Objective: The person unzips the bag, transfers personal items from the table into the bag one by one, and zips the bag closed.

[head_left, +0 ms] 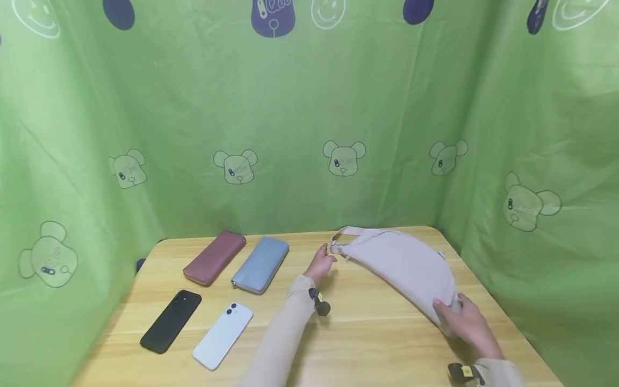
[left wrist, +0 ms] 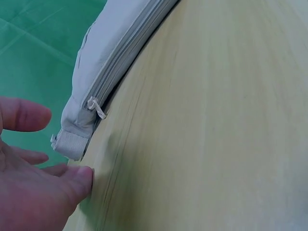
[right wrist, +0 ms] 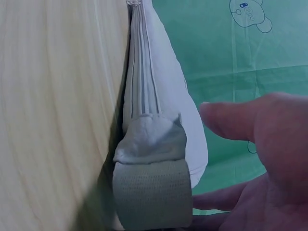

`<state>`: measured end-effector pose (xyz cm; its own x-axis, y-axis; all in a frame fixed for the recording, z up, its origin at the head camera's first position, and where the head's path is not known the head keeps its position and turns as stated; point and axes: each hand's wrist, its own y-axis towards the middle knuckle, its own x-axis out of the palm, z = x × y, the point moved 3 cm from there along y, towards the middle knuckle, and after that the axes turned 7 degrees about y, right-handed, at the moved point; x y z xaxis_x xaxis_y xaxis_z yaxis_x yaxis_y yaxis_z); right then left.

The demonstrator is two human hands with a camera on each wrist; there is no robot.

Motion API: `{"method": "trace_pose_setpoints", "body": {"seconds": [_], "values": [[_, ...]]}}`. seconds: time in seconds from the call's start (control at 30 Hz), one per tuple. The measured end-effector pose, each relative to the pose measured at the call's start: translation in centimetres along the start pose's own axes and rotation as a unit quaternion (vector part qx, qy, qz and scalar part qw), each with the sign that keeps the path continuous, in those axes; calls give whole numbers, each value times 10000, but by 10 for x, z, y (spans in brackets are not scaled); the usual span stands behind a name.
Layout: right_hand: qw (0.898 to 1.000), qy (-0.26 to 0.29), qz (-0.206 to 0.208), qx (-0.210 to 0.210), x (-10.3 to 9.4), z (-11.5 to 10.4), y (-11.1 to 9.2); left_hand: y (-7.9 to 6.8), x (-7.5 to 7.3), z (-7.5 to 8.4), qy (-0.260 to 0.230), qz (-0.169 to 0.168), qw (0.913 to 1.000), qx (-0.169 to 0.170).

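Note:
A pale grey crescent-shaped waist bag [head_left: 401, 263] lies on the right part of the table, its zipper [left wrist: 127, 53] running along the near edge. At its far left end, beside the strap end, is my left hand [head_left: 320, 264]; in the left wrist view its thumb and fingers are spread around no object. My right hand [head_left: 466, 322] is at the bag's near right end, by the wide strap [right wrist: 153, 195]. Its thumb is stretched out at the bag's edge, and the other fingers reach behind the strap, partly hidden. Whether they touch it I cannot tell.
On the left of the wooden table [head_left: 367, 344] lie a maroon wallet [head_left: 215, 258], a blue wallet [head_left: 261, 264], a black phone [head_left: 171, 321] and a white phone [head_left: 223, 336]. Green curtains [head_left: 290, 118] with bear prints surround the table's back and sides.

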<state>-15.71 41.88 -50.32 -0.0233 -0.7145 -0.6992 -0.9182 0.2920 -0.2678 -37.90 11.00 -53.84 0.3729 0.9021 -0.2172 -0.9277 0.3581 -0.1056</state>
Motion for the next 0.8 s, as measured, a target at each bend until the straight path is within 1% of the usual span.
{"method": "trace_pose_setpoints", "body": {"seconds": [0.1, 0.2, 0.43, 0.6, 0.8], "values": [[10000, 30, 33, -13, 2, 1, 0, 0, 0, -1, -25, -50, 10000, -83], [9999, 119, 46, -60, 3, 2, 2, 2, 0, 0, -28, -61, 10000, -18], [9994, 315, 106, 9, 5, 3, 7, 5, -2, 0, -37, 257, 9997, 34], [9985, 519, 175, 93, 4, 2, 7, 5, -1, 0, -53, 255, 9997, -27], [9956, 905, 235, 85, 1, 5, 7, 3, -2, 0, -118, 376, 9992, -24]]}}
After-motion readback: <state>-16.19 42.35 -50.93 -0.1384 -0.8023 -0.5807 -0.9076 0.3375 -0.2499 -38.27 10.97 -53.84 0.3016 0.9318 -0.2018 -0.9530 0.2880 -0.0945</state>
